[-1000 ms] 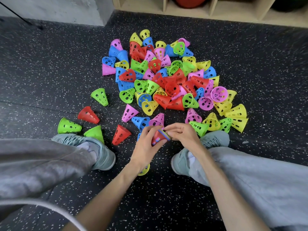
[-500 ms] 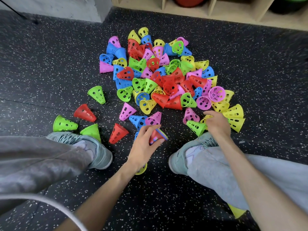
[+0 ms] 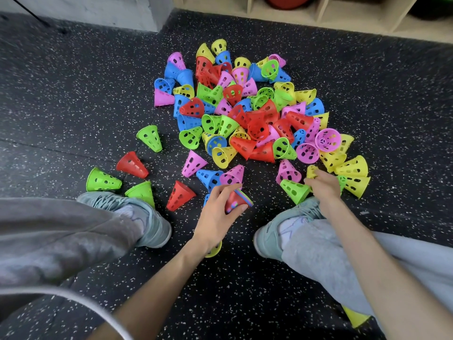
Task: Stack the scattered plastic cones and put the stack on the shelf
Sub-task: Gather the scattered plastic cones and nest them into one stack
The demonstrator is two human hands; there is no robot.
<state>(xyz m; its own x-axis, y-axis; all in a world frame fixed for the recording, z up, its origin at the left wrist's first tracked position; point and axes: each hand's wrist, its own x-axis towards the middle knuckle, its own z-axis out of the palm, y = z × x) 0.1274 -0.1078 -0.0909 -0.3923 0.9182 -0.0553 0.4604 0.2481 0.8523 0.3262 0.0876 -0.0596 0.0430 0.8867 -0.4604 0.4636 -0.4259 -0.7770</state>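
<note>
Right hand point(image 3: 323, 186) has been moved off the small nested stack of perforated plastic cones point(image 3: 237, 201) onto a yellow perforated plastic cone point(image 3: 311, 172), fingers curled on it; stack is gripped by left hand point(image 3: 218, 214) above the speckled black floor point(image 3: 73, 106).

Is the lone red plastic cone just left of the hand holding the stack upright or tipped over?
Tipped over. The red perforated plastic cone lies on its side on the dark speckled floor, narrow end pointing up-left.

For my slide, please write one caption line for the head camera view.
Left hand grips a short stack of nested plastic cones while right hand reaches a yellow perforated cone.
</note>
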